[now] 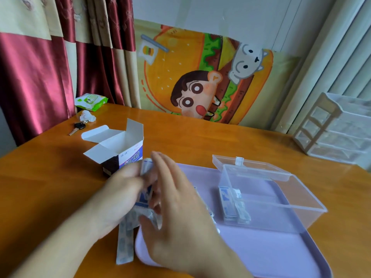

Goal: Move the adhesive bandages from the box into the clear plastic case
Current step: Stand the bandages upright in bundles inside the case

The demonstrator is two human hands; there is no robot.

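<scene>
the left hand (pixel 122 189) grips a bundle of adhesive bandages (pixel 144 195) beside the opened box (pixel 122 151). the right hand (pixel 180 207) hovers with straight fingers over them. a few bandages (pixel 233 203) stand inside the clear plastic case (pixel 281 199).

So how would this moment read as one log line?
left hand: holds bandages | right hand: open beside them | box: open | clear case: open, some bandages inside | tray: under case
</scene>
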